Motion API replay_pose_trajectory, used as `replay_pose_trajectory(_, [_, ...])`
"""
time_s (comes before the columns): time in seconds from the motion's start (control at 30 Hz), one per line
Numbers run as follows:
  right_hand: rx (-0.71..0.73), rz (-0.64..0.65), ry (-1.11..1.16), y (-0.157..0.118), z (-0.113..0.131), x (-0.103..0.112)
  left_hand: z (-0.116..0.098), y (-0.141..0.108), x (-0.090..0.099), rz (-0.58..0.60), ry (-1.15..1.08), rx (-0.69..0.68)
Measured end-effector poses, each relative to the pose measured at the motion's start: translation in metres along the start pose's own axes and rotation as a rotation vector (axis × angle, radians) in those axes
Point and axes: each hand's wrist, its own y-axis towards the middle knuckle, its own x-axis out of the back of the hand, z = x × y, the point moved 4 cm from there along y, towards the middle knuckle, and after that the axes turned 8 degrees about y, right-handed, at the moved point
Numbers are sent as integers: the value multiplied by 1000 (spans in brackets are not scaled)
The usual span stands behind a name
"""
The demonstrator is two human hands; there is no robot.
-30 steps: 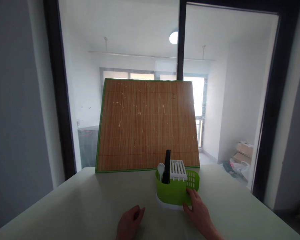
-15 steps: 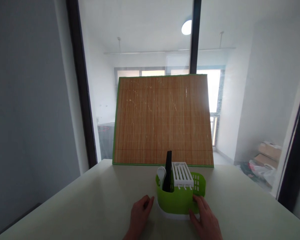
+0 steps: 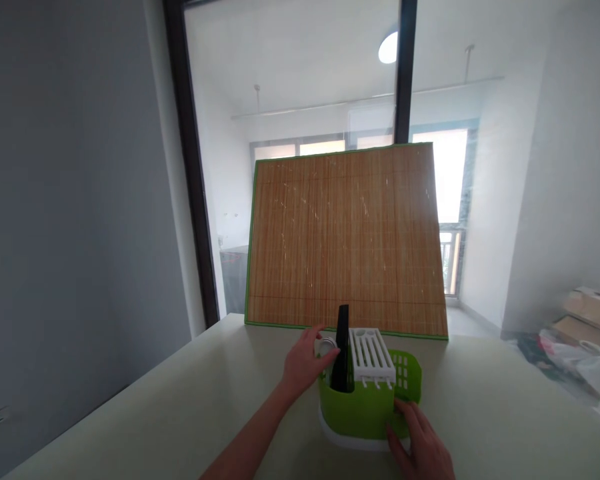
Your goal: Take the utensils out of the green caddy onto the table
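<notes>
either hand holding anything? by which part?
Right hand grips the green caddy at its front right wall. Left hand is at the white spoon top; a closed grip cannot be told.

A green caddy stood upright on a white base on the tabletop, just before a leaning bamboo mat. Its right end was slotted; a white ribbed insert sat across its top. In its left compartment stood a white spoon and a black, flat-handled utensil, both upright.
</notes>
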Motion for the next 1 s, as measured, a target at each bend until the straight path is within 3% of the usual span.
replay_pose_trajectory(0.17, [46,-31,-27,2,9,5,-21,13,-10,166,349,-137])
replay_pose_trajectory(0.33, [81,-25,-55,2,12,6,-21,13,-10,165,405,-149])
replay_pose_trajectory(0.47, [114,2,-83,-2,12,3,-20,16,-1,138,419,-152])
replay_pose_trajectory(0.57, [113,21,-85,-3,12,1,-22,28,21,63,422,-167])
replay_pose_trajectory(0.67, [105,41,-83,-3,11,2,-19,47,62,-52,418,-186])
replay_pose_trajectory(0.73, [108,40,-85,-3,11,3,-11,59,93,-66,434,-192])
replay_pose_trajectory(0.87, [121,24,-89,-5,9,4,23,67,143,42,516,-169])
replay_pose_trajectory(0.93, [129,22,-94,-6,7,3,47,61,154,149,585,-136])
replay_pose_trajectory(1.0, [132,30,-100,-7,5,2,74,47,153,272,644,-97])
